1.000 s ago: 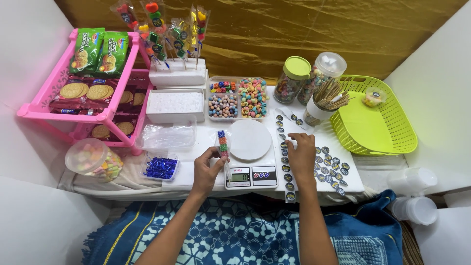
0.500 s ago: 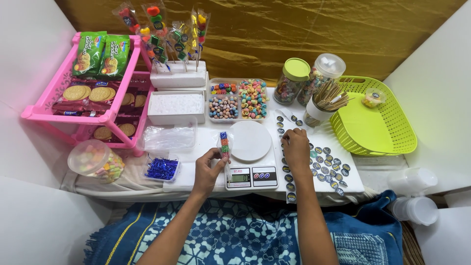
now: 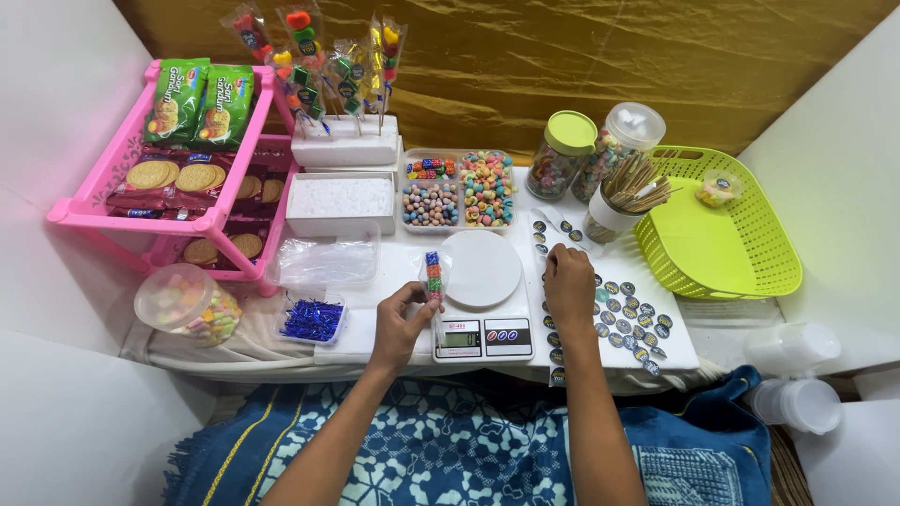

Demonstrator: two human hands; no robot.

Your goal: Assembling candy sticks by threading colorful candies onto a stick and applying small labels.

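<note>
Left hand [image 3: 398, 323] pinched shut, raised; right hand [image 3: 569, 281] flat, fingers pressing down.

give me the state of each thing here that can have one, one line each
left hand: gripping a wrapped candy skewer, held upright
right hand: fingers down on the round stickers, holding nothing
kitchen scale: switched on, platform bare
green-lid jar: closed
white-lid jar: closed
candy tray: uncovered, filled
green basket: holds one small candy bag
foam block: skewers standing in it
</note>
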